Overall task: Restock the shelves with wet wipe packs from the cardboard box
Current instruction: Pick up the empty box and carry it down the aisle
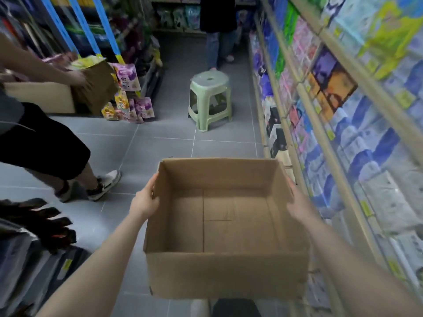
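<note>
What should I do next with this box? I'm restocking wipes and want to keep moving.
Probably set the cardboard box aside and fetch a full one. Your left hand and right hand hold its two side walls, and its bottom is bare, with no packs inside. The shelves on your right look filled. Mind the green stool in the aisle ahead.

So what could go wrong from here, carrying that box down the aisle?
1. The open brown cardboard box, held by the left hand and right hand, hides the floor just ahead, so the pale green plastic stool in the aisle could trip the carrier.
2. Another person's sneakered foot stands close on the left; a bump seems possible.
</note>
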